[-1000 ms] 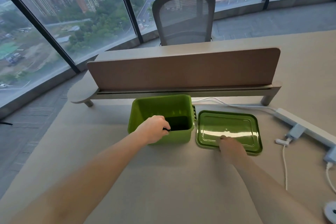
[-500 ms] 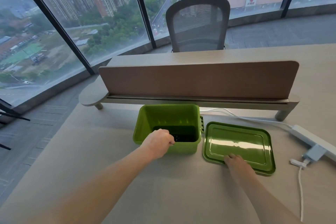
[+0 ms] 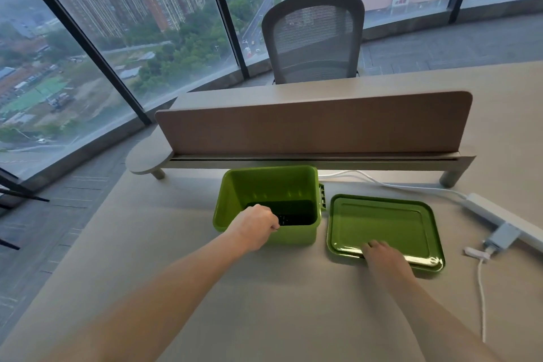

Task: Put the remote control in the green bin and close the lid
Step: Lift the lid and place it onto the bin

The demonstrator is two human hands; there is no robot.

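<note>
The open green bin (image 3: 293,234) stands on the desk in front of the divider. Its inside bottom is dark, and the black remote control (image 3: 286,219), with small buttons showing, lies low in it. My left hand (image 3: 255,226) reaches over the bin's front left rim, fingers curled at the near end of the remote. The green lid (image 3: 382,226) lies flat on the desk just right of the bin. My right hand (image 3: 382,254) rests palm down on the lid's near edge, fingers on top; the thumb is hidden.
A brown desk divider (image 3: 314,126) on a low shelf runs behind the bin. A white power strip (image 3: 499,216) with a plugged adapter and white cables (image 3: 482,297) lies at the right. A mesh office chair (image 3: 314,38) stands beyond the desk, in front of large windows.
Both hands stay where they were at the bin and the lid. My right fingers have slid slightly farther onto the lid. The view has tilted, so everything sits lower and farther right.
</note>
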